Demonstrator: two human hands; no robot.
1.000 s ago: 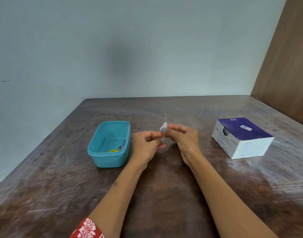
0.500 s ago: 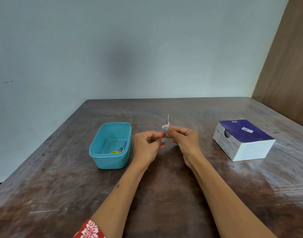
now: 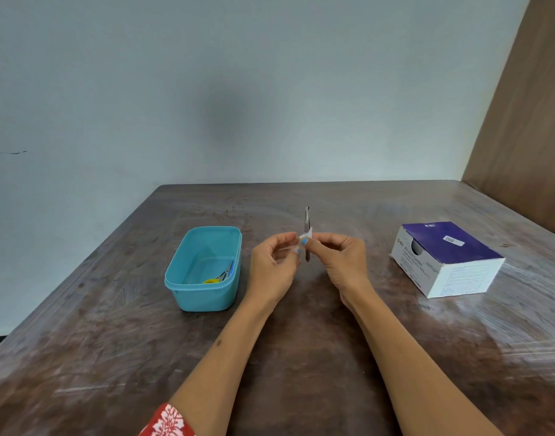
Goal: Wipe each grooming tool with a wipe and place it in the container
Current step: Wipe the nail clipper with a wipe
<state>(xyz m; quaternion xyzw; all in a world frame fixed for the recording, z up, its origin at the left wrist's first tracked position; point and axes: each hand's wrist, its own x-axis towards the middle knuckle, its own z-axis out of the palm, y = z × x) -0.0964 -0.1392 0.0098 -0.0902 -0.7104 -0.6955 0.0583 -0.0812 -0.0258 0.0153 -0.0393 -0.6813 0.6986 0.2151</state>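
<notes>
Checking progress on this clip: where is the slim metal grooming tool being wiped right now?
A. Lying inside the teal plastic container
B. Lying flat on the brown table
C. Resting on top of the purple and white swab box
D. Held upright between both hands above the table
D: the slim metal tool stands upright with a small white wipe around it, pinched between the left hand and right hand.

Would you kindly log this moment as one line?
step: wiping | tool: tweezers upright | left hand: holds tweezers | right hand: pinches wipe | container: holds tools
</notes>
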